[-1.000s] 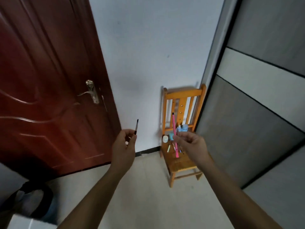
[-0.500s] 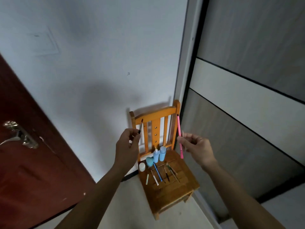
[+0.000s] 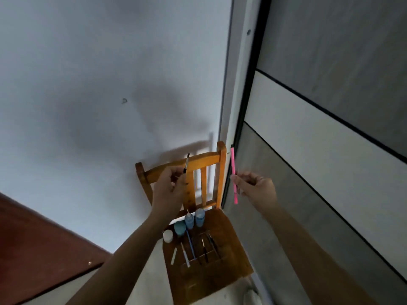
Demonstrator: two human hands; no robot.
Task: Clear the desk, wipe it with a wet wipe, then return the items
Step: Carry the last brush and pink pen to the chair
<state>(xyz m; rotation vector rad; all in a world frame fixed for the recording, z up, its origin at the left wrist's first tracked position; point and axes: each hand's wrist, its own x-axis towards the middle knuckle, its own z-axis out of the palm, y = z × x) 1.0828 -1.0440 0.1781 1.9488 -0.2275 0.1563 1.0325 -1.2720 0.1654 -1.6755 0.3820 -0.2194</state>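
Observation:
My left hand [image 3: 169, 190] pinches a thin dark brush-like pen [image 3: 186, 163], tip up, in front of the backrest of a small wooden chair [image 3: 211, 280]. My right hand [image 3: 257, 188] holds a pink pen [image 3: 234, 175] upright beside the chair's right post. On the seat lie several pens [image 3: 191, 246] side by side. Behind them stand two light blue bottles [image 3: 195, 217], a round blue container [image 3: 180, 227] and a small white jar [image 3: 168, 235]. The desk is not in view.
The chair stands in a corner against a white wall [image 3: 99, 84]. A grey and white panelled wardrobe [image 3: 319, 150] rises close on the right. A dark red door [image 3: 33, 245] shows at the lower left. Pale floor [image 3: 152, 282] lies before the chair.
The view has swung right and closed in on the chair, so the door has slid out to the left. Both hands keep their pens and now hover above the seat.

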